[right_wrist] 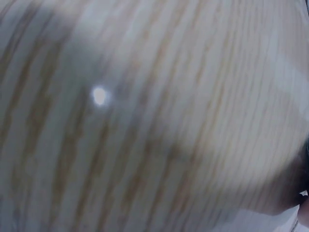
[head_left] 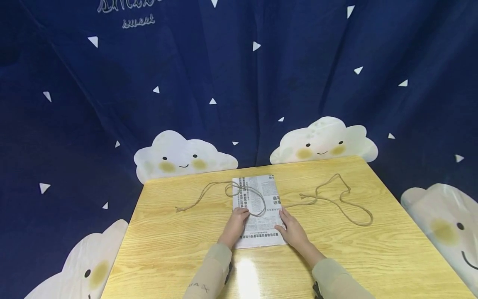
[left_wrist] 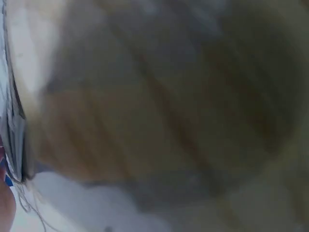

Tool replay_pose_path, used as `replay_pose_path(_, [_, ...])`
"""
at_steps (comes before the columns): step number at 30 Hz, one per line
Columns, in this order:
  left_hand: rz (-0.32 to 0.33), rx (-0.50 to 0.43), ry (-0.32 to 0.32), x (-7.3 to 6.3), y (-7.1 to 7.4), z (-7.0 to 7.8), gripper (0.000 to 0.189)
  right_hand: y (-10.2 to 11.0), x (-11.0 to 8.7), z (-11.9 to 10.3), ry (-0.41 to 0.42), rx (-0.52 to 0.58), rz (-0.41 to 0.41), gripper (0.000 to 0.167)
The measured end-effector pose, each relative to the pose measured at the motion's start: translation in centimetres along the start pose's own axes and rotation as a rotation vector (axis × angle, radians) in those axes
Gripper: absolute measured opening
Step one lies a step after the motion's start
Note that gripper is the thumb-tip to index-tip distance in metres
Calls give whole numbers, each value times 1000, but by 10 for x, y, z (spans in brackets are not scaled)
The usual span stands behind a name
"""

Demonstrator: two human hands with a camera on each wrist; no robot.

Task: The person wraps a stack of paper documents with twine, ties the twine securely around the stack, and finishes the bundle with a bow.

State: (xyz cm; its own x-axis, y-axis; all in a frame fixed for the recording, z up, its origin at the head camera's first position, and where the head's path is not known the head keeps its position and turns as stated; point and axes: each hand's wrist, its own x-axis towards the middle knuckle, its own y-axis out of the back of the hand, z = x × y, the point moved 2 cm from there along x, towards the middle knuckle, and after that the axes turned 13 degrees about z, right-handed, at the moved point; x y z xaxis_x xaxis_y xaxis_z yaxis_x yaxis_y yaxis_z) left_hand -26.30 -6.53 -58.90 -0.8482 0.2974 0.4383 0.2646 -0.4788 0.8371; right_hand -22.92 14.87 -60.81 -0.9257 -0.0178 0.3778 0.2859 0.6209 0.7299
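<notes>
Holding the paper [head_left: 264, 223] by its long sides, your left grip [head_left: 236, 224] and right grip [head_left: 294, 232] half-curl; cord [head_left: 265, 204] atop runs to the left grip.

Wood-grained table [head_left: 160, 241], dark blue cloth [head_left: 239, 79] behind, scattered white triangles [head_left: 256, 46], smiling white clouds [head_left: 175, 147], lettering [head_left: 138, 21] reading "sweet"

At the left border I see some fingers [left_wrist: 7, 208] of my left hand, cut by the frame. Just beside them is a grey-white stack of layered paper [left_wrist: 18, 145], with its edge turned to me. At the lower end of it, a thin grey-brown string [left_wrist: 30, 207] hangs down in loose lines. The most space is taken by a blurred yellowish wooden tabletop [left_wrist: 169, 111] with brown streaks, under wide dark shade. Below it shows a white rounded area [left_wrist: 87, 198].
</notes>
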Motion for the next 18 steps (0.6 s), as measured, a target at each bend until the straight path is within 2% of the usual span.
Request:
replay_pose_path(2, [21,41,-22,-4,2,-3,23,0,0,0,-2,-1,-4,64])
replay_pose_path(4, [31,72,-18,-8,5,-6,24,0,0,-1,4,-3,-4,64])
replay_pose_path(8, [24,39,19,-17,7,-11,30,1,1,-1,18,-4,5,64])
replay_pose_path(10, [-5,-11,35,-19,7,-13,33,2,2,-1,30,-9,9,64])
replay_pose_path(15, [-117,-167,142,-23,8,-17,39,4,9,-3,71,-68,26,57])
replay_pose_path(18, [-151,-170,166,-24,7,-19,38,6,18,-10,75,-137,59,43])
